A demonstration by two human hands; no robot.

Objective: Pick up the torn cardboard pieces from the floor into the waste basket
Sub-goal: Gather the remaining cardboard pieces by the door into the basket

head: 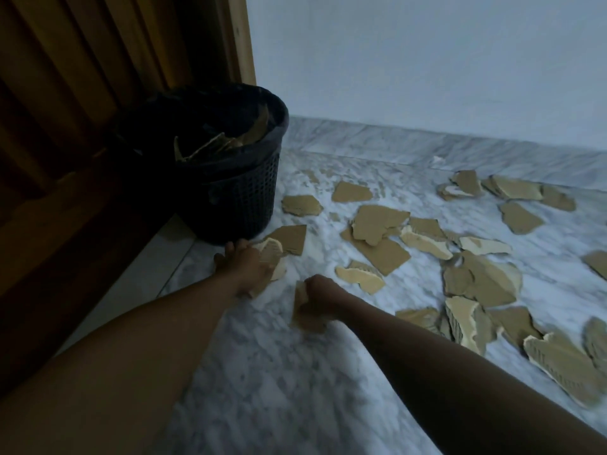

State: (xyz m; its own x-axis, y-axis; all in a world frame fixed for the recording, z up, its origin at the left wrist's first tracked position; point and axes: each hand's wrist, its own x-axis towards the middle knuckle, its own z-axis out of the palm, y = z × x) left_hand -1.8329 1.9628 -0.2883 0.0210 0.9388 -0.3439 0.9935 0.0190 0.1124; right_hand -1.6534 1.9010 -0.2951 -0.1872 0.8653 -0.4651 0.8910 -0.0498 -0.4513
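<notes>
Several torn brown cardboard pieces (377, 224) lie scattered over the marble floor (279, 372), mostly to the right. A black mesh waste basket (239, 198) lined with a dark bag stands at the left, with cardboard scraps inside. My left hand (248, 266) is low by the basket's foot, closed around a pale torn cardboard piece (271, 252). My right hand (320, 292) is a little to the right, fisted on a brown cardboard piece (303, 318) that hangs below it against the floor.
A dark wooden door or cabinet (82, 126) fills the left side, close behind the basket. A pale wall (427, 60) with a marble skirting runs along the back. More cardboard (558, 362) lies near my right forearm.
</notes>
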